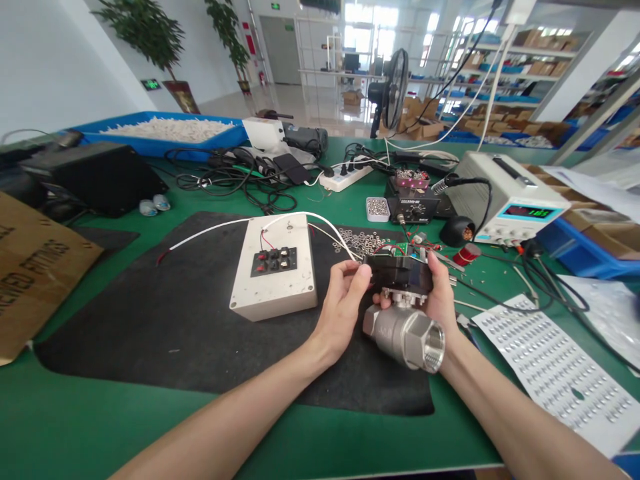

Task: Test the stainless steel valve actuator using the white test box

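Note:
A motorized ball valve, with a steel threaded body (pixel 400 333) below and a black actuator housing (pixel 400 273) on top, is held above the front right of the black mat (pixel 150 320). My right hand (pixel 443 300) grips the housing's right side, thumb up. On its left end my left hand (pixel 340 307) is closed, thumb and fingers pressed at the corner where a white cable (pixel 320 217) arrives. That cable arches over a beige box (pixel 243 293) with a panel of red and black terminals (pixel 273 261). Part of a green circuit board (pixel 400 249) shows behind the housing.
Loose metal nuts (pixel 357 241) lie behind my hands. To the right are a soldering station (pixel 413 207), a power supply (pixel 505 200) and a label sheet (pixel 560 367). A cardboard box (pixel 40 267) stands left; tangled black cables (pixel 240 173) and a power strip (pixel 345 177) lie behind.

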Available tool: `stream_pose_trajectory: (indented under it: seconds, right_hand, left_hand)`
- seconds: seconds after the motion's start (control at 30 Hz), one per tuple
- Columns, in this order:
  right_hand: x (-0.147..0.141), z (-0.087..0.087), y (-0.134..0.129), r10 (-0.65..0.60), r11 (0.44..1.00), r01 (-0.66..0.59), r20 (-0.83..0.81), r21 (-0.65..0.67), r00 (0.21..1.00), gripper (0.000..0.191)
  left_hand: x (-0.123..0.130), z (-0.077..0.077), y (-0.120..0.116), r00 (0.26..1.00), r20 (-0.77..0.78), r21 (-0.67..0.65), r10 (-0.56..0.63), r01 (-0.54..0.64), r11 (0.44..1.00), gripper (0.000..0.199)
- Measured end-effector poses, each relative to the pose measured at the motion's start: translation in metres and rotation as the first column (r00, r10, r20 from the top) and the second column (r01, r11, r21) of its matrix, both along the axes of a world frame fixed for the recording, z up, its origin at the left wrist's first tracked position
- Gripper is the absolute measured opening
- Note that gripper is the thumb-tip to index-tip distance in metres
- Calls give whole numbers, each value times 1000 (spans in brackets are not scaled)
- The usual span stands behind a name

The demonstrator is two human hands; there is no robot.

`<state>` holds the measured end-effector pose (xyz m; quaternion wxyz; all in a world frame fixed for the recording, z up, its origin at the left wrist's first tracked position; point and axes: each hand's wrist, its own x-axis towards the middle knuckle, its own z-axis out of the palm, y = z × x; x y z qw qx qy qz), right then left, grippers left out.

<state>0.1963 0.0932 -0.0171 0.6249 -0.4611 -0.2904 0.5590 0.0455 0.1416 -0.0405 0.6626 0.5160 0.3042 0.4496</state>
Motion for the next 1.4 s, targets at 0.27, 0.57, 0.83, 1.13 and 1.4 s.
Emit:
stream_pose_trajectory:
  seconds: [0.27,0.57,0.83,1.13,1.4]
  right_hand:
    - [-32,3,-14,43,984,-81,-234,-156,971,67]
    - [-18,0,-9,221,950,-260,-212,-175,952,67]
    - [24,17,-9,266,958,-196,400,-207,877,65]
    - [85,20,-101,-53,977,214,936,-24,347,39]
    - [79,-13,-165,166,984,74,982,-160,-88,24]
  left_hand:
    - [-15,5,8,938,107,-120,-329,341,933,95]
    - [-22,4,19,924,42,-21,-381,382,924,87]
    - [-20,13,17,955,13,84,-296,294,952,63]
    - [-15,23,9,930,-355,88,-92,131,987,70]
    - [-20,29,12,827,-550,62,-114,176,982,70]
